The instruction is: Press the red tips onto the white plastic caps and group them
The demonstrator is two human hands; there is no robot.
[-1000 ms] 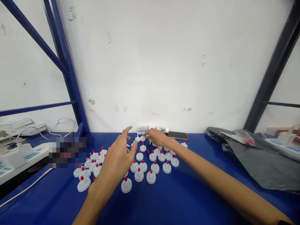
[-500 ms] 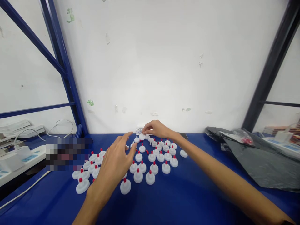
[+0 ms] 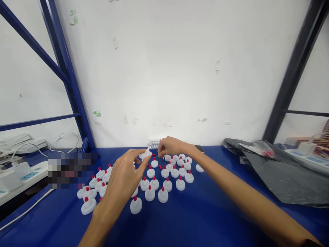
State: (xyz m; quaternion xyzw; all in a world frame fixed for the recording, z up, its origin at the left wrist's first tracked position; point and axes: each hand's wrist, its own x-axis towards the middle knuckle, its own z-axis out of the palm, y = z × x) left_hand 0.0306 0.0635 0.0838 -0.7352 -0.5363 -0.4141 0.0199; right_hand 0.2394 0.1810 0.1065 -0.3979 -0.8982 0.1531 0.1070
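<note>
Several white caps with red tips (image 3: 150,193) stand in rows on the blue table (image 3: 195,219). My left hand (image 3: 125,178) reaches over them and pinches one white cap (image 3: 145,154) between thumb and fingertips, just above the far rows. My right hand (image 3: 171,147) is close beside it to the right, at the far end of the rows, with its fingers curled into a pinch. What they hold is too small to make out. A few loose red tips (image 3: 159,167) lie among the caps.
A clear water bottle (image 3: 153,143) lies against the white wall, with a phone (image 3: 200,148) to its right. A black plastic bag (image 3: 282,171) covers the right side. Power strips (image 3: 23,169) and a white cable (image 3: 25,212) sit at the left, behind a blue frame post (image 3: 69,85).
My left hand has moved forward and taken hold of a white cap. My right hand has drawn slightly left towards it and closed its fingers. The view has shifted a little.
</note>
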